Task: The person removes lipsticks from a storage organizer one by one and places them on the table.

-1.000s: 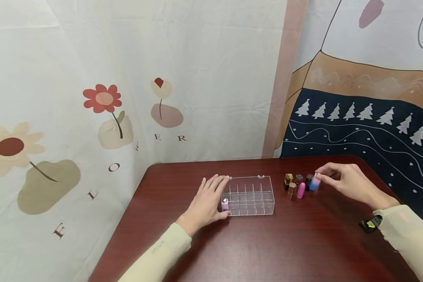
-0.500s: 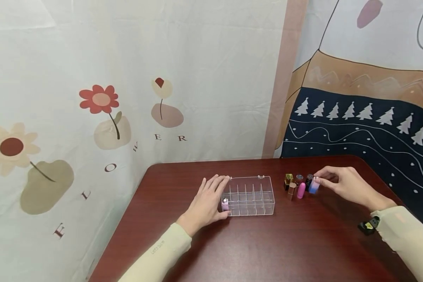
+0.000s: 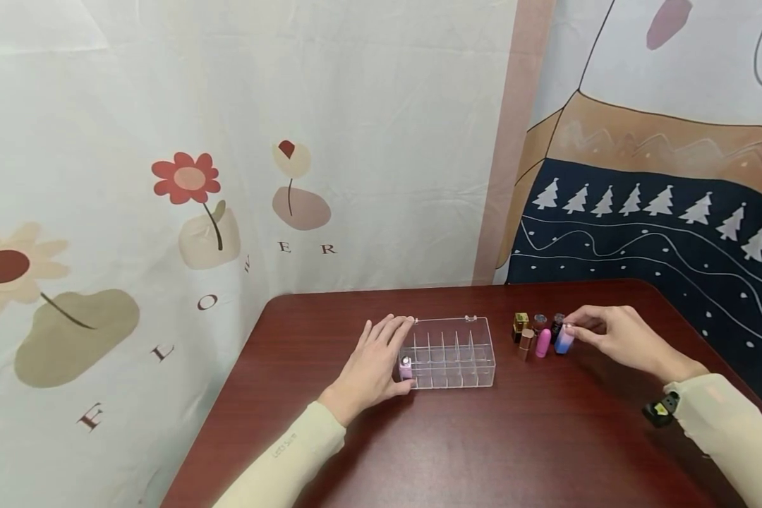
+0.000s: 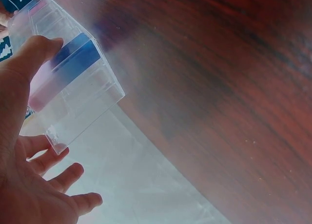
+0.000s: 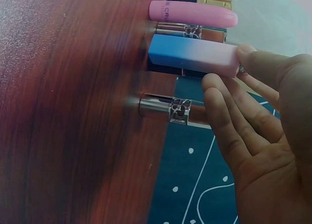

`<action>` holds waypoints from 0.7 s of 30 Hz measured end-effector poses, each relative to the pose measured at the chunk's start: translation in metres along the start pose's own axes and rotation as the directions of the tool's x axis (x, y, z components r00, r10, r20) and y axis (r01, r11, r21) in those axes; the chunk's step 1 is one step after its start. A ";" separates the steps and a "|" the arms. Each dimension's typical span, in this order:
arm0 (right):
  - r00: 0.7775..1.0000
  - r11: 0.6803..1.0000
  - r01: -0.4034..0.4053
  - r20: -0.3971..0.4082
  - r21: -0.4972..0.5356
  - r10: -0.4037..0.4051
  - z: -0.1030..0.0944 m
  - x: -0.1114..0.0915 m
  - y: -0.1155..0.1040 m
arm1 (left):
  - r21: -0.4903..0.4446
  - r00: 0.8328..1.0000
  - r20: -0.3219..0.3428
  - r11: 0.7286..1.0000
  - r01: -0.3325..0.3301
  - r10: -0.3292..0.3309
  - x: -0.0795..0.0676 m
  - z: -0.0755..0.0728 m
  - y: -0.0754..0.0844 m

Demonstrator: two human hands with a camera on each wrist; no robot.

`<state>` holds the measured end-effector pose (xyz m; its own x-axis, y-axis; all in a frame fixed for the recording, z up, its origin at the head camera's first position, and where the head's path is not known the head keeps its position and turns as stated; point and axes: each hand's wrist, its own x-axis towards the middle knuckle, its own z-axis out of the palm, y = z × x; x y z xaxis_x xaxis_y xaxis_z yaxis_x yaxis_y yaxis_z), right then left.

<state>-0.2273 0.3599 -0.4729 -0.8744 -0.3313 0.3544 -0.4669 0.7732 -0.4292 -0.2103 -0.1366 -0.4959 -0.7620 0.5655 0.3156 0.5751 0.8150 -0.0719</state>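
Observation:
My left hand (image 3: 370,360) holds the left end of a clear compartment box (image 3: 447,386), thumb on its front wall and fingers toward the back. A pale lipstick (image 3: 406,368) stands in the box's front left compartment; the left wrist view shows its blue lower part (image 4: 80,58) through the plastic. Over on the right, my right hand (image 3: 629,346) pinches the top of a square lipstick (image 5: 187,55) that fades from blue to pink. This lipstick is upright, its blue end down close over the table. Next to it stands a pink lipstick (image 3: 543,343).
A copper lipstick (image 3: 525,344), a black-and-gold one (image 3: 520,327) and dark ones, including one dark tube (image 3: 557,327), cluster beside the pink lipstick. In the right wrist view, a silver-banded lipstick (image 5: 178,109) is near my fingers. The red-brown table (image 3: 457,451) meets hanging cloth (image 3: 387,141) behind.
My right hand has lowered the blue-and-pink lipstick slightly and shifted it a little left, nearer the pink one. My left hand and the box have stayed put.

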 end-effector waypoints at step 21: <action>0.998 0.999 -0.040 0.046 -0.009 0.041 0.005 -0.001 0.003 | -0.007 1.000 0.004 1.000 0.000 0.000 0.000 -0.001 0.000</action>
<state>-0.2287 0.3596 -0.4786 -0.8979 -0.3240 0.2980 -0.4299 0.7907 -0.4358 -0.2096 -0.1366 -0.4948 -0.7630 0.5662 0.3119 0.5771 0.8140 -0.0658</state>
